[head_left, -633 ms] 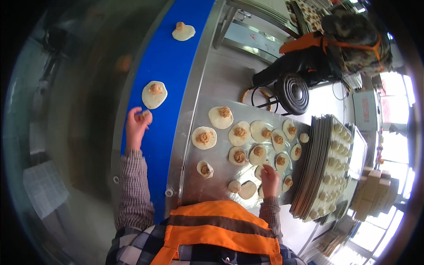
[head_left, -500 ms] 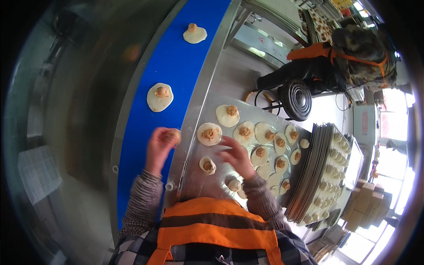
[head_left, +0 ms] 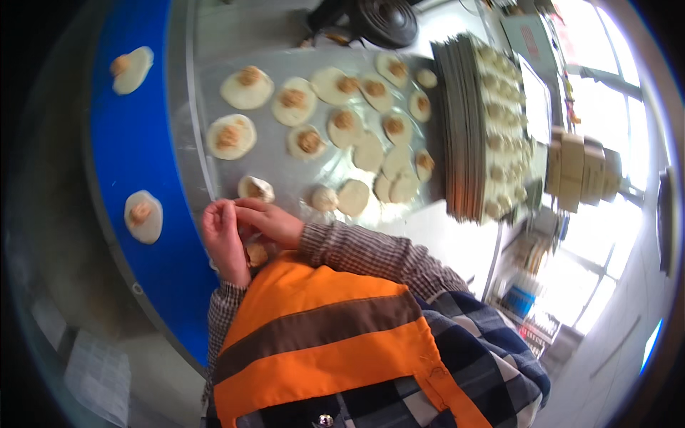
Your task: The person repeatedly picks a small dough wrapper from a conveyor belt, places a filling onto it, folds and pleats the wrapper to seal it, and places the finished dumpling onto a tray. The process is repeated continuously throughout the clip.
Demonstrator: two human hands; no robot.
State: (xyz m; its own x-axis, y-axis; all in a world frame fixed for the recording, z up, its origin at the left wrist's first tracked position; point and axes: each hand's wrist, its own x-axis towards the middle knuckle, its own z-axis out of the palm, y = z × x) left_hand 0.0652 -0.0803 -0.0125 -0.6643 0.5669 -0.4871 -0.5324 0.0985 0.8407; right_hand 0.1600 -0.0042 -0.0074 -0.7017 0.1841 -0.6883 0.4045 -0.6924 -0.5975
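My left hand [head_left: 224, 241] is at the near left corner of the metal table [head_left: 285, 175], fingers curled inward. Against it my right hand [head_left: 272, 222] rests with bent fingers pressed together; whatever they pinch is hidden. Just beyond both sits a partly folded dough round [head_left: 255, 189] with filling. A lump of filling [head_left: 256, 255] shows between my left wrist and my apron. Further off lie several flat dough rounds topped with brown filling, one of them a filled round [head_left: 231, 136]. A closed dough ball [head_left: 325, 198] sits beside a plain dough round [head_left: 353, 197], right of my hands.
Along the left runs a blue conveyor belt [head_left: 132, 121] carrying a near filled round [head_left: 143, 216] and a farther one [head_left: 133, 70]. Stacked trays [head_left: 460, 135] stand at the table's right, pale dough balls on top. A black stool [head_left: 385, 20] is beyond the table.
My view has swung rightward and nearer the table. My right hand, earlier spread over the table, has met my left, which has come off the belt side; the lump it pinched is no longer plain.
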